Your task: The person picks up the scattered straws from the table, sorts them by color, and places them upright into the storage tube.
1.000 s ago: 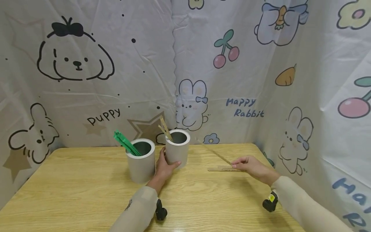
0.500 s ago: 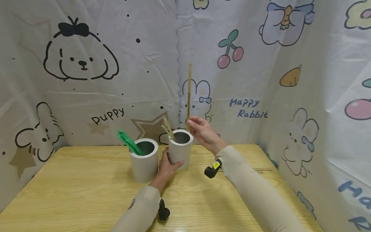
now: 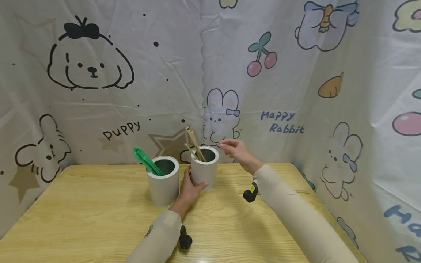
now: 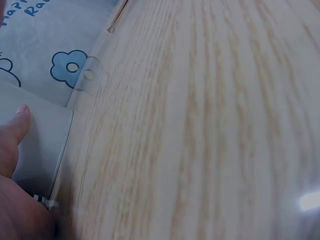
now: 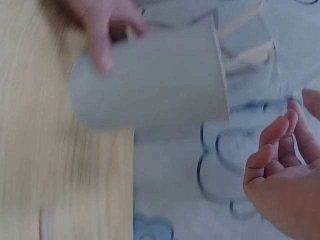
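Observation:
My left hand grips the right-hand white cylindrical pot low on its side, thumb across the front. Thin wooden sticks lean out of this pot toward the left. My right hand hovers just right of the pot's rim, fingers loosely bent and nothing between them. The right wrist view shows the same hand apart from the pot's mouth. A second white pot stands to the left, with a bundle of green sticks slanting out of it.
More thin wood lies on the table at the right, partly hidden behind my right sleeve. Its end shows at the top of the left wrist view. A printed curtain hangs behind the table and along both sides.
My right hand has brought a wooden stick from the table's right side to the right-hand pot, put it in and let go. The left hand has kept its hold.

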`<move>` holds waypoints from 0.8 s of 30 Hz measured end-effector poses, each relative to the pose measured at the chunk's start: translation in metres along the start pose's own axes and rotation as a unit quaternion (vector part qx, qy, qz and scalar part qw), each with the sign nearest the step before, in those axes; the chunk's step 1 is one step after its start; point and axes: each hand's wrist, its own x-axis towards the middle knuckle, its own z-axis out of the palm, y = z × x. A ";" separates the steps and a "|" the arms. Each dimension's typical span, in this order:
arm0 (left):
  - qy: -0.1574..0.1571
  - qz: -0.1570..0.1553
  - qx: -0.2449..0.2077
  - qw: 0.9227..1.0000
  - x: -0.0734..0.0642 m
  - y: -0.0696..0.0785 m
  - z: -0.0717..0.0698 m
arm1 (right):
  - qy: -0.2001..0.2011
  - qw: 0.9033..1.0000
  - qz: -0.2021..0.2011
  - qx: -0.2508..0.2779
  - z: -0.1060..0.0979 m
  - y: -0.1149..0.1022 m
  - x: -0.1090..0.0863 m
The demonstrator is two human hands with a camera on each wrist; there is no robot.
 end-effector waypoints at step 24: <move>0.000 0.006 0.004 1.000 0.001 -0.001 0.001 | -0.095 0.979 0.049 -0.174 -0.124 0.143 -0.076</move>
